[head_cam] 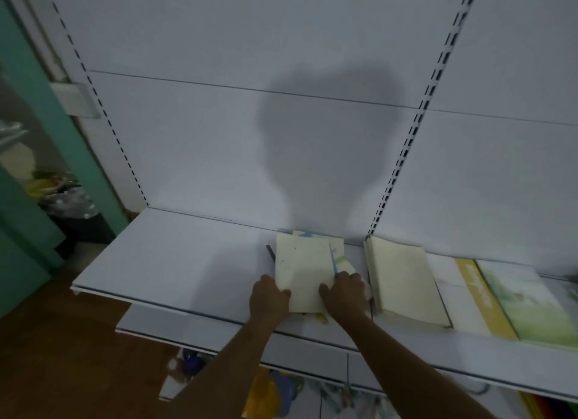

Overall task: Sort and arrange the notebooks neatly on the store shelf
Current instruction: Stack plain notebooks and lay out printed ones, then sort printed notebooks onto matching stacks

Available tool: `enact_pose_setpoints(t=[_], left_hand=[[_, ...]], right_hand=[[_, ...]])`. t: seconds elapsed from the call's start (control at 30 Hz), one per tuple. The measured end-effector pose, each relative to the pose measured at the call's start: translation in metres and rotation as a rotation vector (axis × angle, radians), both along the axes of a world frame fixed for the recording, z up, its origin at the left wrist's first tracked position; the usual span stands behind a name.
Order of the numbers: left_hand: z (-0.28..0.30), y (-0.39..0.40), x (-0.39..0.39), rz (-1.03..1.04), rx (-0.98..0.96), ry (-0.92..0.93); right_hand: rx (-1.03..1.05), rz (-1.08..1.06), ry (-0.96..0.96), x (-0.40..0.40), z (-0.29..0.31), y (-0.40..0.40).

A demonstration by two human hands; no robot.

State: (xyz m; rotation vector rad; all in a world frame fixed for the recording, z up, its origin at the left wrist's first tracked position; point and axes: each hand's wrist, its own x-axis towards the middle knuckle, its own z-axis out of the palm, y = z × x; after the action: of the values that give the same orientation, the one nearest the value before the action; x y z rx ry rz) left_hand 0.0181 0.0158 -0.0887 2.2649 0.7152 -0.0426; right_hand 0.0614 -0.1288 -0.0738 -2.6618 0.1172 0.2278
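— How many notebooks are seen on the shelf (175, 262)?
— One cream stack (301, 271) is grasped at its near corners by the left hand (269, 296) and right hand (344, 292). Right of the stack, three more notebooks (403, 281) are laid flat.

lower notebooks (339, 256) hidden under top one, green booklet (531, 306) blurred

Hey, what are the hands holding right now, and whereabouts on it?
Both hands grip the cream notebook on top of a small pile on the shelf: the left hand at its near left corner, the right hand at its near right corner.
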Motion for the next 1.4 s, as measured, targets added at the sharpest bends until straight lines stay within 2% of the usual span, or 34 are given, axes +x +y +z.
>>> enact_pose_setpoints(t=[0.1, 0.3, 0.4, 0.53, 0.7, 0.9, 1.07, 1.23, 1.4], left_hand=[[0.002, 0.006, -0.003, 0.035, -0.095, -0.095], [0.016, 0.013, -0.01, 0.047, -0.512, -0.26], [0.025, 0.014, -0.005, 0.064, -0.554, -0.319], [0.032, 0.001, 0.008, 0.103, -0.546, -0.395], [0.045, -0.05, 0.031, 0.009, -0.548, -0.396], [0.05, -0.126, 0.053, -0.152, -0.412, -0.369], [0.038, -0.17, 0.057, -0.206, -0.323, -0.26], [0.024, -0.184, 0.056, -0.248, -0.122, -0.175], [0.017, -0.186, 0.056, -0.258, 0.075, -0.132]], right_hand=[[0.047, -0.072, -0.022, -0.005, 0.001, 0.008], [0.303, -0.16, -0.064, 0.003, 0.008, 0.014], [0.431, -0.129, -0.073, 0.011, 0.019, 0.01], [0.458, -0.059, -0.128, 0.018, 0.034, -0.008], [0.42, -0.13, -0.198, 0.034, 0.05, -0.059], [0.312, -0.227, -0.25, 0.042, 0.045, -0.14], [0.196, -0.236, -0.178, 0.043, 0.027, -0.188], [0.105, -0.169, -0.024, 0.043, 0.008, -0.203], [0.071, -0.193, -0.022, 0.042, 0.003, -0.196]])
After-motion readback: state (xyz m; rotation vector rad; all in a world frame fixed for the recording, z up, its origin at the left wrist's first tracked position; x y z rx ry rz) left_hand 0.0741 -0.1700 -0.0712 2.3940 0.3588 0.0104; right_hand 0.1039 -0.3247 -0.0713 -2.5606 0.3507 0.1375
